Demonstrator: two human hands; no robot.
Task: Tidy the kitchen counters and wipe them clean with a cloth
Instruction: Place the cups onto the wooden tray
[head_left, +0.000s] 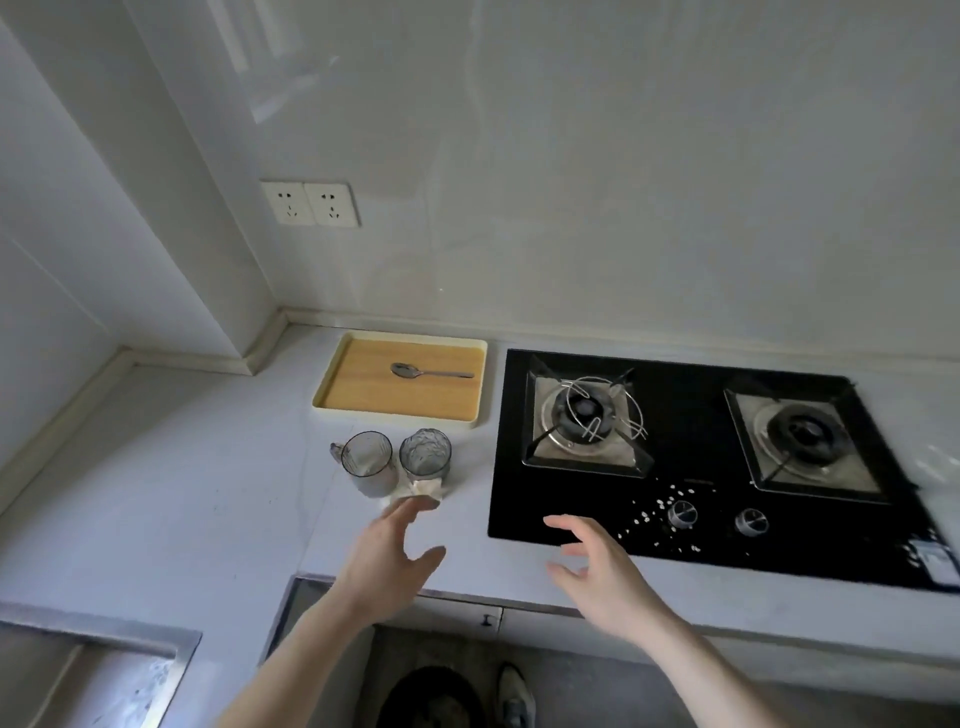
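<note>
- Shoe (514, 696) and a dark round object (431, 701) sit on the floor at the bottom edge, below the counter lip.
- Sink (104, 670) at bottom left, steel rim set into the counter (182, 493).
- Double wall socket (310, 203) above the corner, left of centre.
- Tray (400, 415) with a wood-tone base sits against the back wall; a spoon (431, 371) lies in it, bowl to the left.
- Glass mug (366, 462) with its handle to the left and a textured glass (425, 453) stand just beside each other in front of the tray.
- Crumpled cloth (423, 489) lies at the foot of the textured glass, touching it.
- Left hand (387, 561): fingers spread and relaxed, holding nothing, fingertips right at the cloth; contact unclear.
- Right hand (597, 566): fingers spread, holding nothing, over the stove's front left corner.
- Hands well apart.
- Black glass stove (675, 540), two burners and two knobs; white crumbs (660, 506) scattered round the left knob (681, 514).
</note>
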